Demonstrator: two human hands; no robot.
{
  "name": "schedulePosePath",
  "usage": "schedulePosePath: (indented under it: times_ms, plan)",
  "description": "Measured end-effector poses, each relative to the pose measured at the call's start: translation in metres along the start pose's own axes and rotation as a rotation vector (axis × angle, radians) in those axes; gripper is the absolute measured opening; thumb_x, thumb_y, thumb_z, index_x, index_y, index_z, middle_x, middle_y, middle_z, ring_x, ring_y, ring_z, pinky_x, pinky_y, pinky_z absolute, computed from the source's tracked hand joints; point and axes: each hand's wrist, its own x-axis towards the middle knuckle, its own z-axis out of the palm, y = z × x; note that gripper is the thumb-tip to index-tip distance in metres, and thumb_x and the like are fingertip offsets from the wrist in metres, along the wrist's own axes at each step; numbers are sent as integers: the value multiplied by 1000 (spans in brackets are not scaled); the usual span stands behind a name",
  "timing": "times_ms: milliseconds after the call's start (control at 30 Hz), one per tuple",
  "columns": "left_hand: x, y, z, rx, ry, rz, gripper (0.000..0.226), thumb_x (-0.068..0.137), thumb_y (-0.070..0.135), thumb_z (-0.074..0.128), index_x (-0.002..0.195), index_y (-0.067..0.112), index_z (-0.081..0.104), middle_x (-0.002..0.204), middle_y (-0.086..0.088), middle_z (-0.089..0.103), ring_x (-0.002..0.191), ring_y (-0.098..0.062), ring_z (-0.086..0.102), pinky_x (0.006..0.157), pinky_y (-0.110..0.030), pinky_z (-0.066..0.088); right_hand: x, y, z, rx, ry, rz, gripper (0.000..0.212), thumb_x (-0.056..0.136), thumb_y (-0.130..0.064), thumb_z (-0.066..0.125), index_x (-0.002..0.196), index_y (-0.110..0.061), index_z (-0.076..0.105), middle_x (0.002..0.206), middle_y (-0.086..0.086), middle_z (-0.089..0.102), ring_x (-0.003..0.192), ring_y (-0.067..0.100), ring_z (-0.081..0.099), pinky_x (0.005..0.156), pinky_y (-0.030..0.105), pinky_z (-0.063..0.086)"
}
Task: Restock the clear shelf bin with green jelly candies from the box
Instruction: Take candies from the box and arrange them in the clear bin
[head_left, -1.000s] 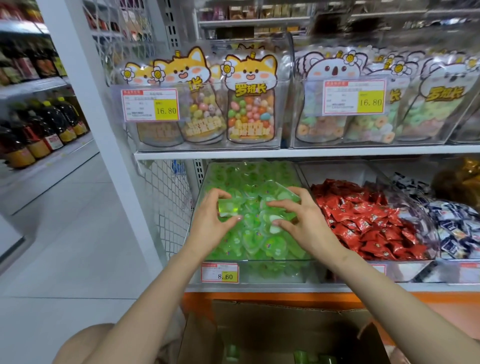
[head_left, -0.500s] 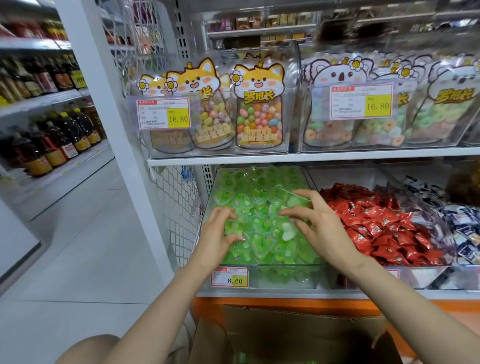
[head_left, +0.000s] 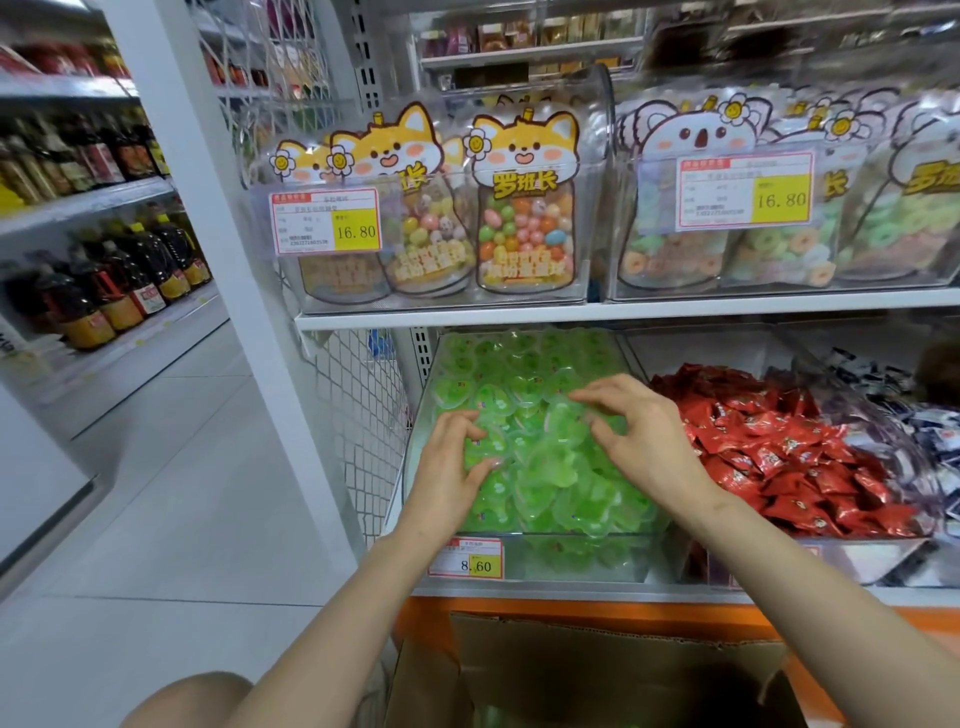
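Note:
The clear shelf bin (head_left: 587, 564) on the lower shelf is heaped with green jelly candies (head_left: 550, 478) in heart-shaped cups. My left hand (head_left: 452, 473) rests on the left side of the heap, with bent fingers and thumb touching the cups. My right hand (head_left: 641, 441) lies on the right side, its bent fingertips pressing on the top cups. Neither hand lifts a candy clear of the pile. The open cardboard box (head_left: 597, 670) stands below the shelf, between my forearms, and its inside is dark.
A bin of red-wrapped candies (head_left: 789, 452) adjoins on the right, with blue-and-white wrapped candies (head_left: 930, 431) beyond it. The shelf above (head_left: 623, 312) holds bins of bagged sweets. A white upright (head_left: 218, 218) and wire mesh (head_left: 363, 415) stand to the left, with floor beyond.
My left hand has set down the jelly cup it held a second ago. Both hands now work on top of the heap. The camera has moved closer.

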Motion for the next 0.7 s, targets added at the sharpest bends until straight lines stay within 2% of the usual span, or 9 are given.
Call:
schedulePosePath:
  times_ms: [33, 100, 133, 167, 300, 400, 533, 633, 700]
  plan:
    - [0, 0, 0, 2, 4, 5, 25, 79, 6, 71, 93, 8, 51, 125, -11, 51, 115, -14, 45, 82, 6, 27, -1, 1, 2, -21, -28, -4, 30, 76, 6, 66, 100, -12, 73, 96, 5, 64, 90, 18, 59, 89, 3, 32]
    - [0, -1, 0, 5, 0, 6, 29, 78, 10, 72, 93, 14, 47, 125, -8, 51, 117, -13, 45, 89, 0, 24, -1, 3, 5, -83, -56, -35, 26, 77, -4, 66, 98, -16, 74, 94, 5, 66, 89, 26, 60, 90, 26, 42]
    - [0, -2, 0, 3, -2, -4, 30, 77, 11, 72, 94, 14, 47, 125, -7, 51, 116, -12, 46, 91, -4, 25, -1, 3, 5, -115, -52, -56, 23, 77, -12, 64, 97, -19, 74, 93, 3, 67, 86, 28, 59, 86, 36, 45]
    - [0, -3, 0, -2, -4, -15, 32, 77, 11, 73, 95, 12, 48, 124, -7, 51, 115, -12, 46, 92, -6, 25, -1, 2, 4, -136, -48, -73, 23, 77, -21, 62, 96, -22, 74, 92, 0, 68, 85, 27, 59, 82, 41, 46]
    - [-1, -5, -1, -7, -11, -32, 34, 76, 13, 74, 98, 12, 47, 118, -8, 53, 106, -7, 45, 86, -6, 26, -6, -12, 0, -181, -157, -186, 36, 78, -55, 51, 95, -32, 73, 92, -12, 68, 88, 18, 56, 81, 31, 32]
    - [-1, -6, -1, 4, -23, -39, 34, 77, 13, 73, 100, 12, 48, 117, -7, 52, 109, -10, 47, 87, -7, 26, -14, -23, 7, -211, -287, -296, 44, 76, -65, 49, 97, -34, 72, 92, -14, 67, 91, 14, 56, 87, 34, 33]
    - [-8, 0, -10, 109, -7, 12, 40, 75, 10, 74, 108, 3, 53, 123, -12, 49, 120, -26, 44, 96, -14, 23, -22, -24, 7, -231, -283, -297, 38, 82, -53, 47, 95, -28, 73, 88, -8, 68, 86, 21, 61, 85, 38, 38]
    - [-20, 16, -23, 190, 62, 143, 34, 76, 11, 71, 107, 6, 57, 126, -11, 50, 120, -23, 40, 100, -16, 21, -35, -27, -2, -220, -250, -310, 30, 86, -40, 50, 96, -23, 72, 86, -5, 67, 81, 23, 59, 79, 30, 31]
    - [-33, 29, -25, 156, 26, 205, 27, 79, 11, 64, 105, 9, 57, 121, -6, 53, 115, -19, 45, 97, -15, 26, -50, -29, -7, -223, -255, -332, 28, 88, -35, 49, 98, -20, 71, 86, -3, 66, 79, 22, 59, 76, 29, 30]
